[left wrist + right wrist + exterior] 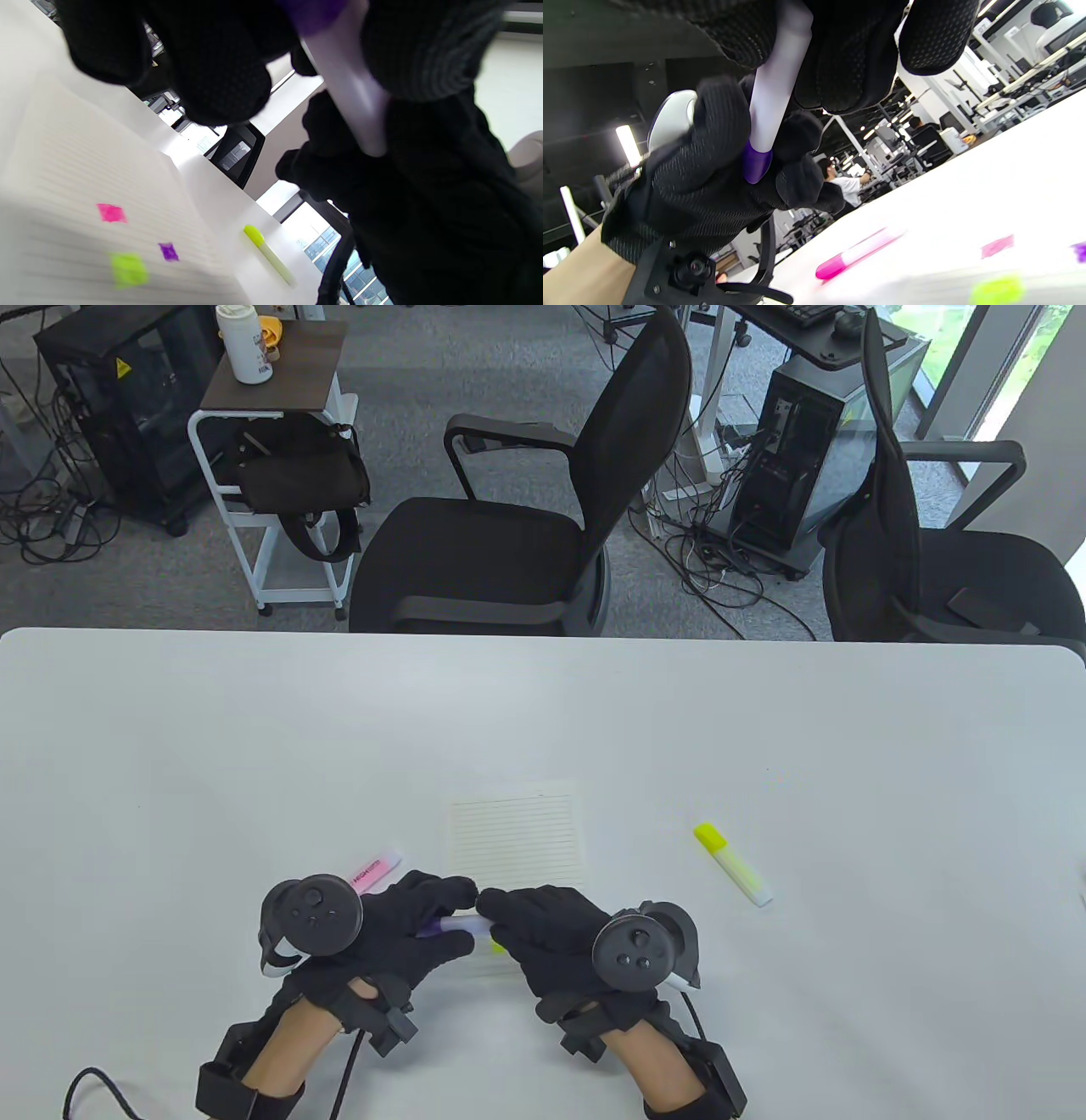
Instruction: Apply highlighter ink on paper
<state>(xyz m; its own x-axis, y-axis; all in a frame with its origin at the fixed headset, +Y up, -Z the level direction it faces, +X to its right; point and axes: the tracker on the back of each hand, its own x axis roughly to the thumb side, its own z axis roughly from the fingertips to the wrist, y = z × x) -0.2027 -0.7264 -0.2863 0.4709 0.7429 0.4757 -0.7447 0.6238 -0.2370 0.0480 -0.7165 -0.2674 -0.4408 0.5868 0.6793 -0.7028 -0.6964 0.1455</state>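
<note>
A purple highlighter with a pale barrel hangs level just above the table, held at both ends. My left hand curls round its purple end. My right hand grips the barrel. Both hands hover over the near edge of a lined paper. The paper carries a pink mark, a purple mark and a green mark. How far the purple end is seated on the barrel is hidden by fingers.
A pink highlighter lies capped left of the paper, partly behind my left hand. A yellow highlighter lies capped to the right. Two black office chairs stand beyond the white table's far edge.
</note>
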